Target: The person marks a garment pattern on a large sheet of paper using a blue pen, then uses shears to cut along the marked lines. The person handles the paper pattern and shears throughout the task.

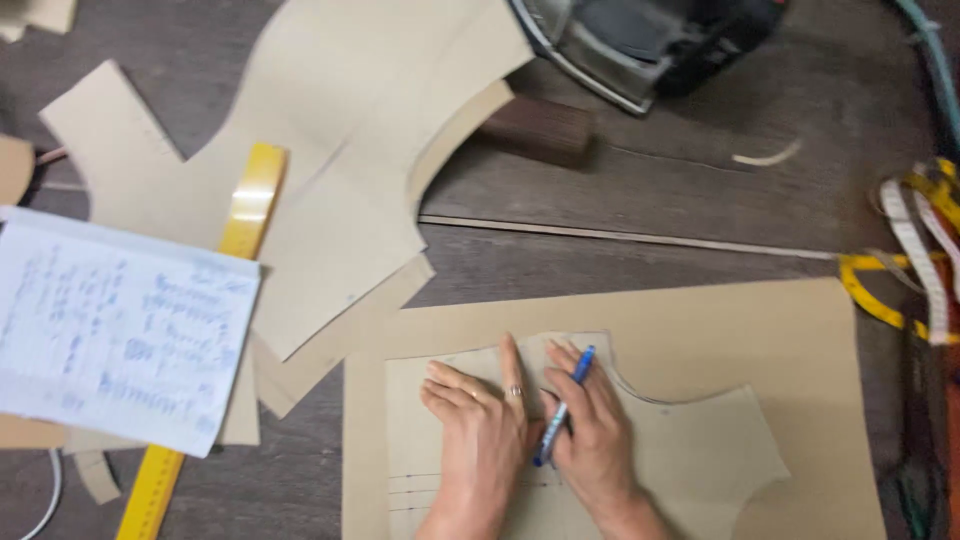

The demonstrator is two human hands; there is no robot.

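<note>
Left hand point(478, 430) lies flat, fingers spread, pinning a thin, probably slippery card pattern piece point(690, 460); beside it, right hand point(590, 430) pinches a blue pen point(562, 410) at its curved edge.

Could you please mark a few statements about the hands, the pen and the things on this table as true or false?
1. The right hand holds a blue pen. True.
2. The left hand lies flat on the cut pattern piece. True.
3. The yellow ruler lies under the right hand. False: it lies far left, partly under the written sheet.
4. The iron stands on the pattern piece. False: it sits at the table's far edge.
</note>
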